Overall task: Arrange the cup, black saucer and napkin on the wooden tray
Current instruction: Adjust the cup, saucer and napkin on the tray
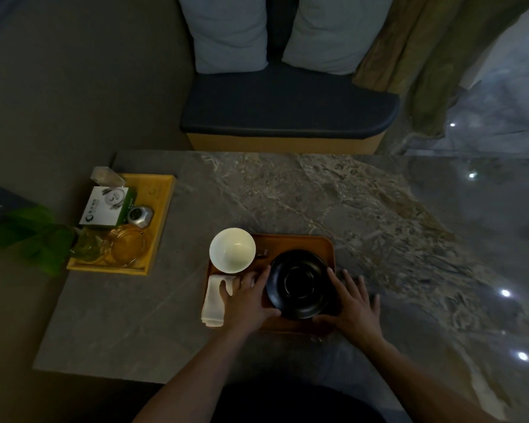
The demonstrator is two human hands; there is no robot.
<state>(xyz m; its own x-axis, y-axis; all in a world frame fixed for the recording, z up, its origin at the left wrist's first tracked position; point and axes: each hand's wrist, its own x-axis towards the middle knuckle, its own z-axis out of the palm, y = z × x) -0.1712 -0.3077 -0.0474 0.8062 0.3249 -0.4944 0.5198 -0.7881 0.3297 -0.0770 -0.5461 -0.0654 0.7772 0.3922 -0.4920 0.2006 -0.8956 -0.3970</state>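
A brown wooden tray (300, 241) lies on the marble table near me. On its right half sits the black saucer (300, 285). My left hand (248, 297) and my right hand (353, 303) flank the saucer, thumbs and fingers touching its rim from both sides. A white cup (232, 250) stands upright at the tray's back left corner. A folded white napkin (214, 300) lies along the tray's left edge, partly under my left hand.
A yellow tray (161, 215) at the table's left holds a box, a silver object, a glass ashtray and a vase with green leaves (28, 233). A cushioned bench (287, 114) with two pillows stands beyond the table's far edge.
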